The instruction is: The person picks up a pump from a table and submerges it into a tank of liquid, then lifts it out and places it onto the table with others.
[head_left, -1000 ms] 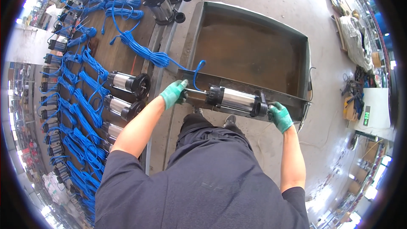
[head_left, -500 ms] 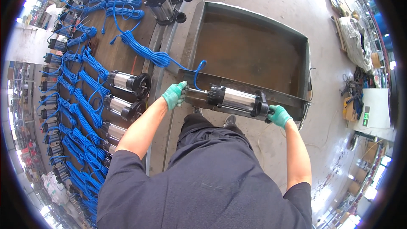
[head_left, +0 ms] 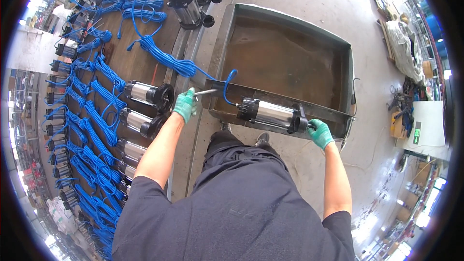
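Observation:
A pump (head_left: 273,113) with a shiny steel barrel and black ends lies sideways on the near edge of the trough (head_left: 349,67). My right hand (head_left: 321,134) is closed on the black fitting at its right end. A blue cable (head_left: 227,87) curls into the pump's left end and leads back to a tied blue coil (head_left: 169,60). Left of the pump, my left hand (head_left: 184,105) grips a thin metal rod (head_left: 206,92), whose tip points right and stands apart from the pump. Both hands wear green gloves.
Shallow brownish liquid covers the trough's bottom. On my left, a wooden-topped bench (head_left: 140,50) carries several similar pumps (head_left: 142,93) and many blue cable coils (head_left: 101,137). More pumps stand upright (head_left: 184,7) at its far right edge. Wrapped material (head_left: 406,50) lies on the floor at right.
My left hand has drawn the metal rod left, away from the pump's end, and the rod now tilts upward. My right hand still holds the pump, which has hardly moved.

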The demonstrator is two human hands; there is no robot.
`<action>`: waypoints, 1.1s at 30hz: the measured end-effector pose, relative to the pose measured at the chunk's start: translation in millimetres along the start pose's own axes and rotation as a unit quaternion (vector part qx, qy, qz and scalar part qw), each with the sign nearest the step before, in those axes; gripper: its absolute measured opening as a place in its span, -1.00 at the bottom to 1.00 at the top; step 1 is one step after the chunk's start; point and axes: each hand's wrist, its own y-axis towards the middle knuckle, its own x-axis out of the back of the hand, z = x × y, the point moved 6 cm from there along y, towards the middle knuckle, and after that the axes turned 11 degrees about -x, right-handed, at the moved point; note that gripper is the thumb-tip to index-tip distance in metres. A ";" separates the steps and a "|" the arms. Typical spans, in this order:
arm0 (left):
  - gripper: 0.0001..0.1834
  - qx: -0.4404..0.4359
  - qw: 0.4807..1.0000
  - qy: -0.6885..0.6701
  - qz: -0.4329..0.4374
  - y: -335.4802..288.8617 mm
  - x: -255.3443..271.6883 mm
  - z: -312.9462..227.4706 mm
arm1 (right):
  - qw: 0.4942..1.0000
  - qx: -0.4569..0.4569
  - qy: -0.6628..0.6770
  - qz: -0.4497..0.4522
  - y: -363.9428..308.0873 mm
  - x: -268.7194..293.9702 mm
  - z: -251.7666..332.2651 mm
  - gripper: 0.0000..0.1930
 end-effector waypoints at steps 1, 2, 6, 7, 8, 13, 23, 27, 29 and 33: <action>-0.63 -0.001 1.000 0.001 0.001 2.2 1.6 3.7 | 1.000 0.000 0.001 -0.001 -1.8 -0.1 -6.7 -0.83; -0.62 0.000 1.000 0.012 -0.006 4.2 3.8 7.8 | 0.999 -0.035 -0.003 -0.036 -4.5 4.3 -19.0 -0.83; -0.60 0.006 1.000 0.014 0.020 10.2 -28.0 15.8 | 0.986 -0.137 0.064 -0.063 -23.9 14.1 -57.8 -0.87; -0.59 0.016 0.999 0.025 0.020 13.1 -39.9 17.7 | 0.979 -0.170 0.101 -0.048 -31.0 16.0 -60.7 -0.88; -0.58 0.018 0.999 0.034 0.017 14.3 -46.9 17.4 | 0.965 -0.213 0.151 -0.034 -41.9 18.2 -64.6 -0.91; -0.71 -0.181 0.945 0.237 -0.136 23.0 -17.5 -13.9 | 0.911 -0.315 0.241 -0.107 -82.6 42.7 -73.9 -0.86; -0.43 -0.069 0.970 0.170 0.158 34.0 -126.9 -41.3 | 0.860 -0.429 0.202 -0.187 -59.7 79.3 -176.7 -0.77; -0.60 -0.079 0.949 0.238 0.189 10.4 -121.9 -44.7 | 0.895 -0.349 0.022 -0.279 -54.5 86.9 -171.1 -0.67; -0.68 -0.097 0.942 0.254 0.195 -20.3 -120.9 -55.4 | 0.868 -0.225 -0.249 -0.366 -58.3 91.9 -135.5 -0.61; -0.58 -0.163 0.954 0.159 0.193 -59.0 -117.4 -59.2 | 0.966 -0.158 0.153 -0.135 -61.1 74.1 36.7 -0.43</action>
